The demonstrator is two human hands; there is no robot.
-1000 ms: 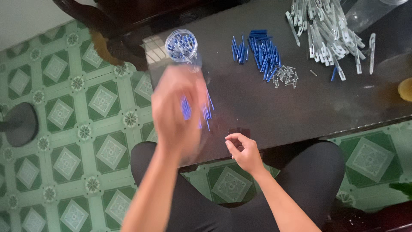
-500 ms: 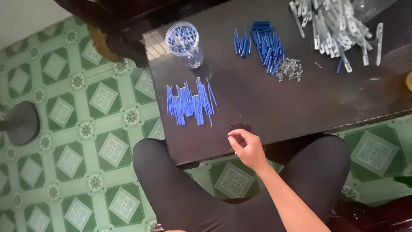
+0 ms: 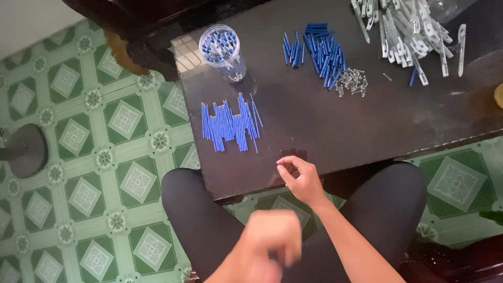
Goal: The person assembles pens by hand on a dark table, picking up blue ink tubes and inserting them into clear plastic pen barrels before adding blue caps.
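Beside blue refills, right hand, perhaps pinching.

We have a single view from the head, looking steeply down from close above onto the dark table, our lap and the green tiled floor.

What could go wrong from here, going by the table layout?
1. The blue rods lie loose close to the table's left edge; a sweep by the blurred left hand could knock some off onto the tiled floor.
2. The clear jar stands near the far corner and may tip.
3. The small springs touch the short blue pieces and could tangle.
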